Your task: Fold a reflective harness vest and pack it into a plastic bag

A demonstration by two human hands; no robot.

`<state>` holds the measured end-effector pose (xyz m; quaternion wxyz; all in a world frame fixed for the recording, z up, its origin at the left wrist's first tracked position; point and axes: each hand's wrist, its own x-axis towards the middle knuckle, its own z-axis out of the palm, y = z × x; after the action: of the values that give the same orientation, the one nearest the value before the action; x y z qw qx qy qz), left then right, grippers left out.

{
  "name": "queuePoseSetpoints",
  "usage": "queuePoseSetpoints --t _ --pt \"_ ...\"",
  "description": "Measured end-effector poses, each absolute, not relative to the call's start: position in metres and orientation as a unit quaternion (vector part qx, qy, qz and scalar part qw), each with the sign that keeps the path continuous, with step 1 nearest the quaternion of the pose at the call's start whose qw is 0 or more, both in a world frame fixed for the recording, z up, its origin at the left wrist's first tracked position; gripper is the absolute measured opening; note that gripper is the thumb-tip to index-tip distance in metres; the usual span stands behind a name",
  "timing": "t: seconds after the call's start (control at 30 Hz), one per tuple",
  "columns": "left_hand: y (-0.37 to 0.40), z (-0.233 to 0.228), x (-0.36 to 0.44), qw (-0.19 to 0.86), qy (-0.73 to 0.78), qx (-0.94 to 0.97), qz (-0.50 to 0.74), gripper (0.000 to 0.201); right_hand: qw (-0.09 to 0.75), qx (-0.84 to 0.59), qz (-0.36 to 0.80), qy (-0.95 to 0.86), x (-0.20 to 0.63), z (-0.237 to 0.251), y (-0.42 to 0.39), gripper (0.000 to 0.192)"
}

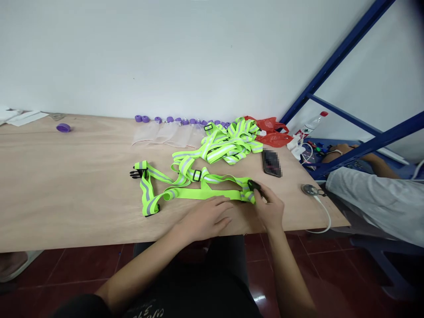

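A neon-yellow reflective strap harness lies spread flat on the wooden table. My right hand pinches the black buckle at the harness's right end. My left hand rests palm down on the table just below the lower strap, fingers touching it. The harness's other black buckle lies free at the left end. Behind it sits a pile of more neon-yellow reflective straps.
A black phone lies right of the pile. Clear pouches with purple caps line the back wall, a loose purple cap far left. A red plastic bag, a round metal disc with cable, a blue metal frame, and another person's sleeve are at right.
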<state>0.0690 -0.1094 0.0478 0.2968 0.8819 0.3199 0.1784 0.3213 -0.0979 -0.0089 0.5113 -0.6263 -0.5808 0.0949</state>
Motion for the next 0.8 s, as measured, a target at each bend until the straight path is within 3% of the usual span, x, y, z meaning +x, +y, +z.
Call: queuePoseSetpoints --t 0.1,0.27,0.8 --pt "-0.094 0.035 0.093 0.299 0.302 0.886 0.188 0.046 0.625 -0.598 0.190 -0.464 0.325 0.002 -0.097 0.035" --pt "-0.083 0.014 0.134 0.246 0.299 0.909 0.155 0.068 0.683 -0.581 0.263 -0.355 0.329 0.011 -0.099 0.047" --pt "-0.097 -0.019 0.151 0.167 0.313 0.932 0.080 0.056 0.747 -0.601 0.048 -0.281 0.395 -0.009 -0.081 0.054"
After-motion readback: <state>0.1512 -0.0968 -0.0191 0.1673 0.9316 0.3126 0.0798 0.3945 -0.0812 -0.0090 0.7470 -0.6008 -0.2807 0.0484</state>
